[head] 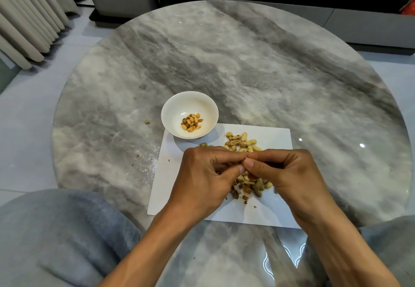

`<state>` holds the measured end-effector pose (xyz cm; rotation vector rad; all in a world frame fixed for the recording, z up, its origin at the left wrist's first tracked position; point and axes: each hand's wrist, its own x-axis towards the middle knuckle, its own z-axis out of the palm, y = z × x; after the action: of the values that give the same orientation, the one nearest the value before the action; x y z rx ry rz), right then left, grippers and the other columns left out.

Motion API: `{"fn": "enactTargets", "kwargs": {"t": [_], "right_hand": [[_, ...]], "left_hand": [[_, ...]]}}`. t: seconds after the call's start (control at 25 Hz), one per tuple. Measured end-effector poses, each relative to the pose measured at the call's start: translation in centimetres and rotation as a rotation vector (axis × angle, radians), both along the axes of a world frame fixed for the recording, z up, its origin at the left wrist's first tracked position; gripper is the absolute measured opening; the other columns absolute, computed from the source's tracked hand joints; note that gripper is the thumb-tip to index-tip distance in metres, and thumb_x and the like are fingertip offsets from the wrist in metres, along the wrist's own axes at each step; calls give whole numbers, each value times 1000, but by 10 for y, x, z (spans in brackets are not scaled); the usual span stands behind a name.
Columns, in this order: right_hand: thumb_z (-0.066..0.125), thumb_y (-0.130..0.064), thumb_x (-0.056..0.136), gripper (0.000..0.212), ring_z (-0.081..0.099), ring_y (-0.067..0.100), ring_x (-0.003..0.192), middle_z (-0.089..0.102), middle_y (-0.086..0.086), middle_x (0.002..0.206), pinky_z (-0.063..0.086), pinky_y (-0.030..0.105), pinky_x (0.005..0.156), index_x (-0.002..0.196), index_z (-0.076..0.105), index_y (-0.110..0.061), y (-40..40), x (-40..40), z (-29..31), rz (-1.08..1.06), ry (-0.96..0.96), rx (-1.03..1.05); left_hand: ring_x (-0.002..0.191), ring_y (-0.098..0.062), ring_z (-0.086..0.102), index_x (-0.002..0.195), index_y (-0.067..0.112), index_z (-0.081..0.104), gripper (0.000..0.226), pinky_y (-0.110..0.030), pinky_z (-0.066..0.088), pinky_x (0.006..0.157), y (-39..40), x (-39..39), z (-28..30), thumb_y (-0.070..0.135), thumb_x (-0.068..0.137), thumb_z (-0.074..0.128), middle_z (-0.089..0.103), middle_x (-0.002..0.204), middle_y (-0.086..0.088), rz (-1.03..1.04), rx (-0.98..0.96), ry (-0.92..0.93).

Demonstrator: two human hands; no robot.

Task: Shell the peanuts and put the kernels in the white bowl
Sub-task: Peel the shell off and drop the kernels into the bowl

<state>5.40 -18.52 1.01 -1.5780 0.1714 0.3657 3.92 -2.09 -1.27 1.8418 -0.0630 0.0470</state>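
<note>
My left hand [202,179] and my right hand [285,174] meet fingertip to fingertip above a white sheet of paper [276,138], pinching a peanut between them; the nut itself is almost wholly hidden by my fingers. Beyond my hands lies a pile of unshelled peanuts [242,143]. Broken shells and a few whole pods [249,187] lie under and between my hands. The white bowl [177,109] stands at the paper's far left corner, with several kernels [191,122] in its bottom.
The round grey marble table [247,62] stretches far beyond the paper. Small shell crumbs [147,122] lie on the table left of the bowl. My grey-clad knees [56,237] sit at the near edge. A curtain hangs at the far left.
</note>
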Motion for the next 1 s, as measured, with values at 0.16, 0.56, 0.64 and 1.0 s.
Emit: {"fn": "enactTargets", "kwargs": {"t": [0.16, 0.56, 0.64, 1.0], "right_hand": [[77, -13, 68, 16, 72, 14, 70, 77, 9, 77, 54, 18, 65, 83, 80, -9, 4, -5, -1, -66, -56, 47], [73, -15, 72, 21, 73, 21, 74, 77, 14, 86, 59, 23, 68, 90, 79, -6, 10, -5, -9, -177, 72, 192], [71, -16, 74, 24, 73, 22, 76, 76, 17, 86, 59, 24, 69, 94, 78, -4, 12, -5, -11, -185, 99, 213], [73, -5, 87, 16, 71, 9, 83, 76, -6, 88, 52, 15, 70, 94, 79, -19, 24, -13, -19, -116, -349, -203]], "left_hand": [[82, -5, 74, 102, 19, 79, 28, -24, 60, 74, 2, 1, 1, 2, 79, 80, 78, 91, 7, 5, -78, 5], [88, -14, 74, 105, 17, 77, 30, -25, 59, 80, 0, 4, 4, -2, 83, 74, 77, 96, 3, 21, -280, 189], [86, -14, 75, 102, 23, 77, 30, -22, 58, 78, -2, 3, 5, -1, 85, 72, 78, 96, 4, 51, -352, 296], [99, -22, 72, 111, -5, 70, 23, -25, 60, 82, -5, 5, 5, 2, 95, 55, 74, 109, -18, 194, -909, 664]]}}
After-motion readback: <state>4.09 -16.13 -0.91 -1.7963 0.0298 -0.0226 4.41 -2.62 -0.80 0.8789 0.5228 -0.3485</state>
